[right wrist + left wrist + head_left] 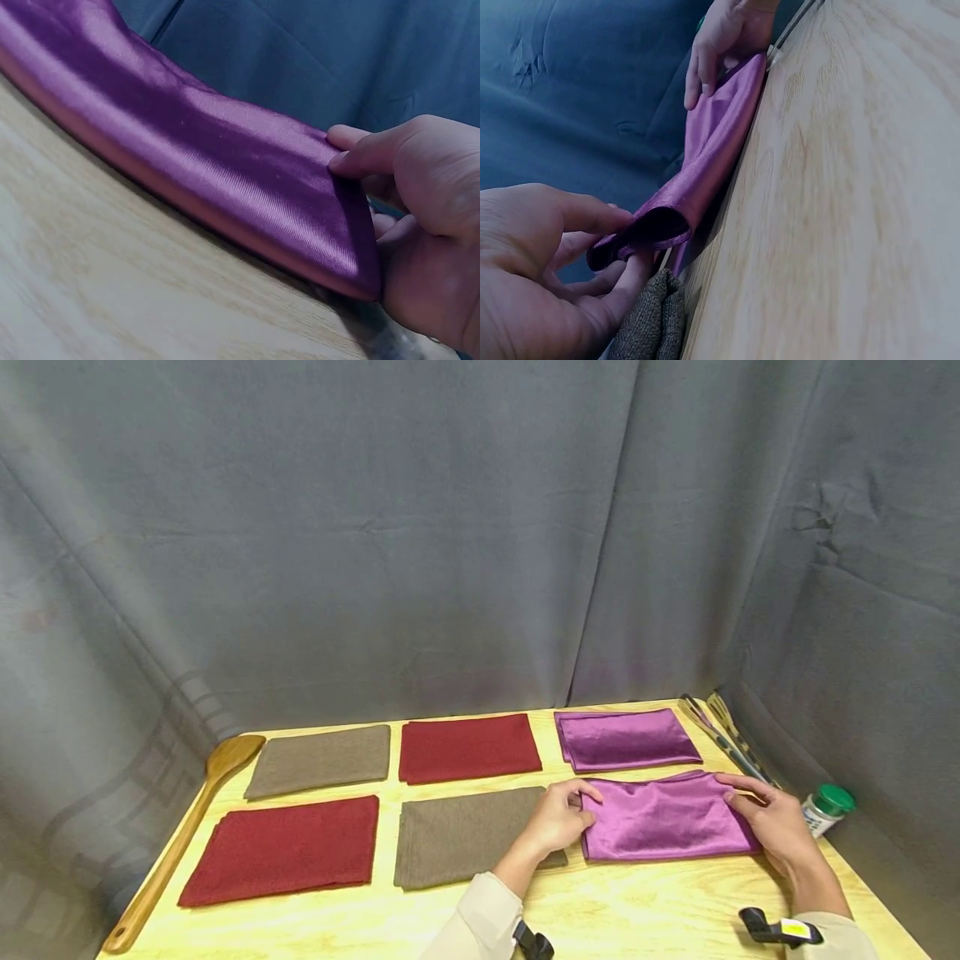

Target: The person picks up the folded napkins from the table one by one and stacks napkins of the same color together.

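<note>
A folded purple satin cloth (pixel 663 818) stretches between both hands at the front right of the table. My left hand (pixel 558 817) pinches its left end; in the left wrist view the layers bow open between thumb and fingers. At the opposite end my right hand (pixel 776 827) grips the edge, with fingertips on the upper face in the right wrist view. A folded grey-brown cloth (pixel 465 839) lies beside and partly behind the left hand. Just behind the held cloth rests another folded purple cloth (pixel 630 741).
Folded red cloths (pixel 468 748) and a second grey-brown cloth (pixel 322 762) lie on the wooden table (pixel 600 910). A long wooden spatula (pixel 176 835) runs along the left edge. Kitchen utensils (pixel 723 735) and a green-lidded shaker (pixel 827 808) stand near the right edge. Grey curtains enclose the table.
</note>
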Tool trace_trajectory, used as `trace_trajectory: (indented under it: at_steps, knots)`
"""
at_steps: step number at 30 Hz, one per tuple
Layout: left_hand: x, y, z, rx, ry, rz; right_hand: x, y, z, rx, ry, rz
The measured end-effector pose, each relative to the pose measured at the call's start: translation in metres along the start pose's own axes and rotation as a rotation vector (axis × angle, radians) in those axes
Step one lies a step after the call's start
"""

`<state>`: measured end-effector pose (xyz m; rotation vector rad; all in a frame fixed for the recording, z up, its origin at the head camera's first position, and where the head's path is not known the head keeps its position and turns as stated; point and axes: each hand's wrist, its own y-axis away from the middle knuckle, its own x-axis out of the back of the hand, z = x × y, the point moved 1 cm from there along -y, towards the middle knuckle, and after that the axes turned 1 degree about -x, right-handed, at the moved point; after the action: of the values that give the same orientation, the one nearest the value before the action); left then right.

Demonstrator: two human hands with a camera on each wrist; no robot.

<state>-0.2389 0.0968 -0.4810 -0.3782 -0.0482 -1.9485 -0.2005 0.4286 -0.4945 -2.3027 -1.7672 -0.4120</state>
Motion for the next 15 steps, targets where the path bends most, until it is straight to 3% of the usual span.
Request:
trace_trajectory:
  at_steps: [6, 12, 15]
  knots:
    - [0.004, -0.001, 0.001, 0.019, -0.013, 0.047, -0.001, 0.000, -0.005, 0.045, -0.037, 0.047]
    - [0.011, -0.004, 0.003, 0.006, -0.062, 0.084, -0.001, -0.001, -0.011, 0.086, -0.159, 0.068]
    - [0.015, -0.008, 0.004, 0.004, -0.096, 0.094, -0.002, -0.003, -0.013, 0.099, -0.108, 0.104]
